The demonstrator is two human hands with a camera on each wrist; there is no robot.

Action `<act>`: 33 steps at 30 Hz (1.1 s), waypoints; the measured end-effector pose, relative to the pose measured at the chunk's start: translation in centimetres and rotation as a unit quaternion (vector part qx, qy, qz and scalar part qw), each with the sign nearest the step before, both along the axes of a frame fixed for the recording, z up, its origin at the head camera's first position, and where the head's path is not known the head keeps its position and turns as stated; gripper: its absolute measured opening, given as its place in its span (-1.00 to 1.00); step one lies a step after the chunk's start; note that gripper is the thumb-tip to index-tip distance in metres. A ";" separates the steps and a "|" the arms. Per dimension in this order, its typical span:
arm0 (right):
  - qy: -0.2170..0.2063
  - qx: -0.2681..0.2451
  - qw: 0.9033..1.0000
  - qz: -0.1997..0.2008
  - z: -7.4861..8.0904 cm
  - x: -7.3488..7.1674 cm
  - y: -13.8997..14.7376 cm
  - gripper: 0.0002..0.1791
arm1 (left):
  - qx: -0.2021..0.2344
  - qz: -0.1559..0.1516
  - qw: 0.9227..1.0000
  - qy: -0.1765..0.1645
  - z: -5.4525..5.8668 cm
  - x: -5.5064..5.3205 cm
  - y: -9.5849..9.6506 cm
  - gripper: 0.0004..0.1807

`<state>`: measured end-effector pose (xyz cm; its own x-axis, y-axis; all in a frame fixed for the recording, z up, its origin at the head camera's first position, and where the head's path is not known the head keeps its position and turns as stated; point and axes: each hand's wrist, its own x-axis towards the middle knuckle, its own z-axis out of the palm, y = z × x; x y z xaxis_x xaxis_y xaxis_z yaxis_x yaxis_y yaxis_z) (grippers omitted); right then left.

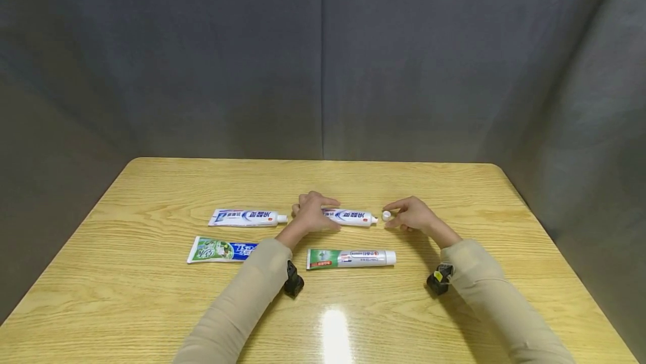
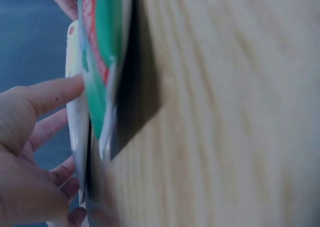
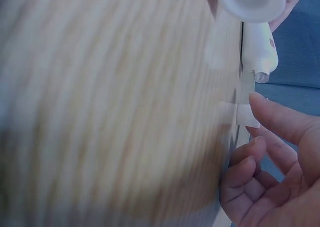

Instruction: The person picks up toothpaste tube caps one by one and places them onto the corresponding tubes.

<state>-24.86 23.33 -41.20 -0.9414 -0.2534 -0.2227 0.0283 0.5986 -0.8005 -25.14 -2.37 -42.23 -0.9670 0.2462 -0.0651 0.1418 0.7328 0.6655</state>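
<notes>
In the head view my left hand (image 1: 312, 213) grips a white and blue toothpaste tube (image 1: 355, 217) lying on the table, its thumb on the near side and fingers on the far side. The tube's bare nozzle (image 3: 262, 77) points right, uncapped. Just past it, a small white cap (image 1: 386, 216) sits on the tabletop. My right hand (image 1: 415, 214) has its thumb and index finger spread on either side of this cap. In the right wrist view the thumb tip is right by the cap (image 3: 248, 116), while the other fingers bend loosely below.
Another white and blue tube (image 1: 247, 217) lies to the left, cap on. Nearer are a green and blue tube (image 1: 217, 249), partly behind the left forearm, and a green and silver tube (image 1: 348, 258) with a white cap. Grey curtains (image 1: 227, 72) hang behind the wooden table (image 1: 166, 184).
</notes>
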 end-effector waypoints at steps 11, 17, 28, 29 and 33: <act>0.002 0.005 1.000 -0.017 -0.2 0.1 -0.4 -0.60 | -0.023 -0.006 1.000 -0.001 0.0 0.2 0.3 -0.53; 0.008 -0.004 1.000 -0.017 -0.2 0.3 -0.4 -0.66 | -0.042 -0.021 0.999 0.008 0.2 0.3 0.5 -0.60; 0.038 -0.028 0.999 -0.001 0.0 0.8 -0.1 -0.68 | -0.047 -0.048 0.998 0.011 0.6 0.7 0.7 -0.60; 0.039 -0.032 0.999 -0.002 0.0 0.9 0.0 -0.67 | -0.045 -0.052 0.998 0.013 0.6 0.7 0.7 -0.58; 0.049 -0.040 0.998 0.000 0.0 0.9 0.2 -0.65 | -0.038 -0.068 0.997 0.016 0.9 0.8 0.9 -0.54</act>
<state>-23.94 23.56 -41.21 -0.9576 -0.2671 -0.1080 -0.0530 0.5319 -0.8452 -24.32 -1.51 -41.33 -0.9269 0.3709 -0.0573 0.2640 0.7530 0.6027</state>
